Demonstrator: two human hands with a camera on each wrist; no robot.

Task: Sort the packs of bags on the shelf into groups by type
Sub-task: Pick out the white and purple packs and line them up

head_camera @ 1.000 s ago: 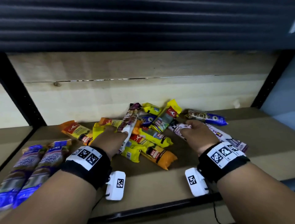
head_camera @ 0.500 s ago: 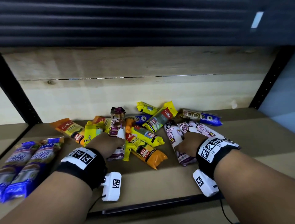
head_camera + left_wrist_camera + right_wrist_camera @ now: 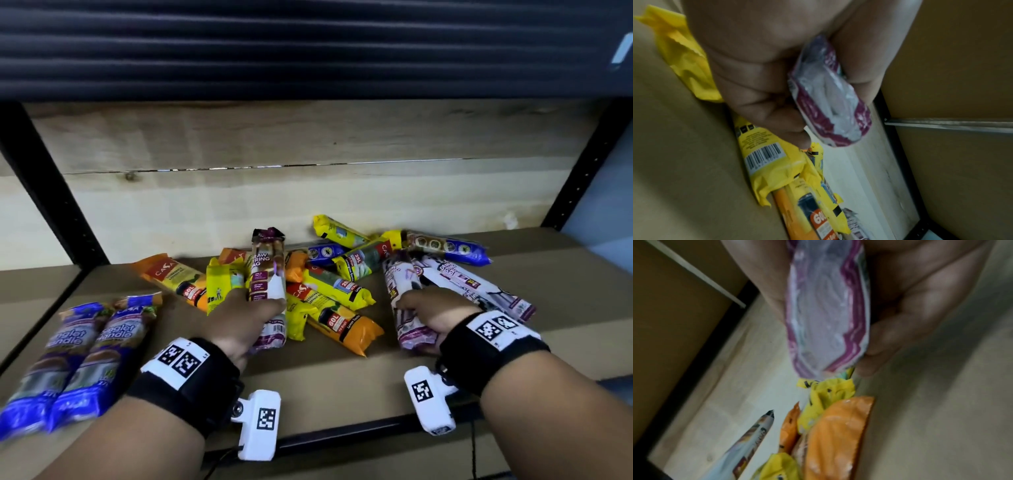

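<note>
- A purple pack [image 3: 265, 291] is gripped by the left hand [image 3: 239, 322], its far end raised over the pile of packs [image 3: 329, 294] in the middle of the shelf [image 3: 342, 383].
- A second purple pack [image 3: 407, 308] is clasped by the right hand [image 3: 435, 308], right of the pile; whether it lies on the shelf or is lifted cannot be told.
- Two more purple packs [image 3: 479, 287] are seen just right of that hand in the head view.
- Two blue packs [image 3: 75, 356] lie side by side at the near left, well apart from the pile.
- Only in the left wrist view are the curled fingers [image 3: 756, 100] and thumb round the pack's clear near end [image 3: 830, 104] shown, with a barcode on a yellow pack [image 3: 764, 155] below.
- In the right wrist view, the thumb and fingers [image 3: 900, 331] are seen closed on the other pack's end [image 3: 826, 318], with an orange pack [image 3: 836, 438] beyond.
</note>
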